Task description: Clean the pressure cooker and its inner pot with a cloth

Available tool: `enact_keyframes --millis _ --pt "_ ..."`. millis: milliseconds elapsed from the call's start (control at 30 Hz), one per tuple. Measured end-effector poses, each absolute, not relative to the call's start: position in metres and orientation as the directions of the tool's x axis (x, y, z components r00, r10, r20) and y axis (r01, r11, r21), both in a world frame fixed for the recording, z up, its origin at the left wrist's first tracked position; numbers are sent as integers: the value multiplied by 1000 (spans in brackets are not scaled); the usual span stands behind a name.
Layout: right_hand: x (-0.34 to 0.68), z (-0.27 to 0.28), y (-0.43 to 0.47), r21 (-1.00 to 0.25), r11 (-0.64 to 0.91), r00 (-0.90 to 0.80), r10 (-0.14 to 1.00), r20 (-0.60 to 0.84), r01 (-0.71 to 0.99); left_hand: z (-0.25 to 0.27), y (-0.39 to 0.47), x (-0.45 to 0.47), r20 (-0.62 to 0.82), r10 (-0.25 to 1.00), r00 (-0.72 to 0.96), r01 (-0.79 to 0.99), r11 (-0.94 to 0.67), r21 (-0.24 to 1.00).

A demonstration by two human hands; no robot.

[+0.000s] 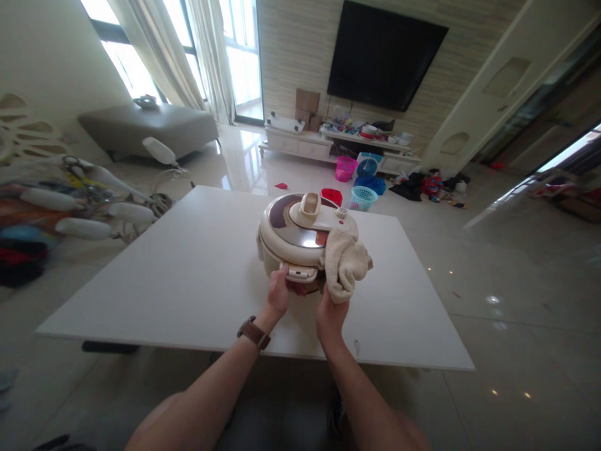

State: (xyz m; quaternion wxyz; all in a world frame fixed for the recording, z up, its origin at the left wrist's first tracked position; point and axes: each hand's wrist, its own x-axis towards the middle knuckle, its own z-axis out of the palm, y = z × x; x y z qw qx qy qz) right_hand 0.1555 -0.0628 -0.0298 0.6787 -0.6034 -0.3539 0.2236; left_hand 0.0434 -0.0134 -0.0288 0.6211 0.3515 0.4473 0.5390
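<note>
An electric pressure cooker (282,235), cream with a shiny dark and silver lid, sits on the white table (188,269). Its knob handle (307,210) points up from the lid's middle. My left hand (278,293) grips the cooker's near side handle (300,274), thumb on top and fingers curled beneath. In my right hand (332,313) is a beige cloth (345,263), bunched against the cooker's right side and partly over the lid's edge. The right fingers are mostly hidden behind the cloth and the cooker.
White lamp shades (131,213) on a bent frame stand close to the table's left edge. Beyond the table are a turquoise basket (363,199), a pink basket (345,169) and a low cabinet (295,145). A grey bench (154,128) stands by the window.
</note>
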Motion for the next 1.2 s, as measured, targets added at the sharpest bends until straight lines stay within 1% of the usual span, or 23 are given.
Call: enact_keyframes --millis 67,133,267,500,633,867,1033,1200 --pt "162 -27 -56 -973 179 643 730 232 148 -31 -12 46 -195 981 -4 -376 180 909" --pt "175 -22 -44 -967 182 662 706 254 177 -31 -12 47 -200 980 -12 -386 180 905" --pt "184 -18 -31 -974 155 719 658 225 163 -29 -12 46 -192 981 -16 -379 171 909" --pt "149 -28 -58 -983 169 706 688 167 68 -28 -14 45 -207 978 -19 -373 185 909" --pt "151 -26 -55 -975 202 699 684 208 93 -29 -14 46 -201 979 -32 -367 176 914" --pt "152 -22 -53 -984 161 714 682 162 69 -25 -15 44 -153 988 -16 -338 138 931" --pt "151 -21 -53 -990 140 711 693 119 28 -26 -15 43 -150 989 -12 -331 138 934" --pt "151 -24 -51 -987 144 723 676 146 65 -26 -15 43 -103 995 -6 -294 97 951"
